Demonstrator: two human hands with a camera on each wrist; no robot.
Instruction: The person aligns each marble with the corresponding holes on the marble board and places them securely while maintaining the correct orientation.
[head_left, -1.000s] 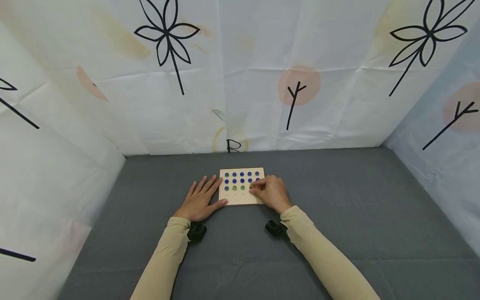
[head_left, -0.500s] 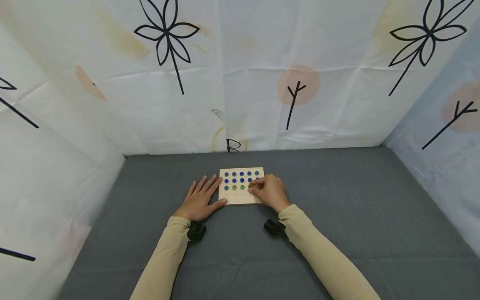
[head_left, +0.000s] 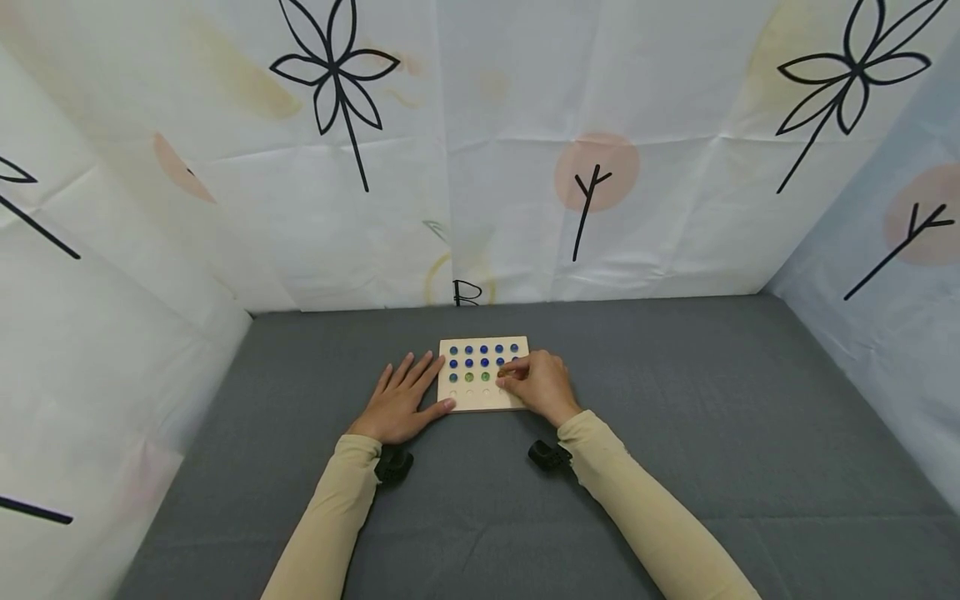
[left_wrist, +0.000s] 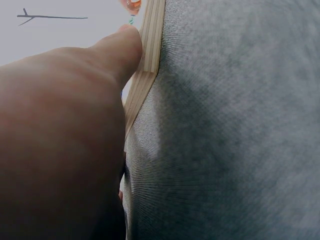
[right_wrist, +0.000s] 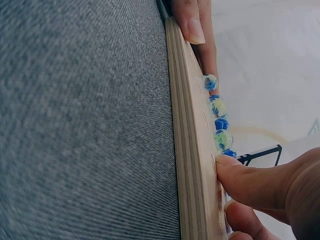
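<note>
A pale wooden board (head_left: 483, 400) with rows of round hollows lies on the grey cloth. Blue marbles (head_left: 483, 362) fill its two far rows, and a third row has greenish marbles (right_wrist: 223, 140) at its left. My left hand (head_left: 401, 404) lies with fingers spread at the board's left edge, its thumb on the near left corner. In the right wrist view the left fingertips (right_wrist: 195, 31) touch the board's edge. My right hand (head_left: 542, 385) pinches a small amber-looking marble (head_left: 502, 374) over the third row, right of the green ones; the fingers mostly hide it.
Grey cloth (head_left: 675, 433) covers the table around the board. White printed fabric (head_left: 510, 208) hangs behind and at both sides. A dark wrist camera (head_left: 393, 465) sits by each forearm. The board's nearest row shows bare hollows.
My right hand has shifted very slightly left while still pinching at the same part of the board. The left hand and the board stay in place.
</note>
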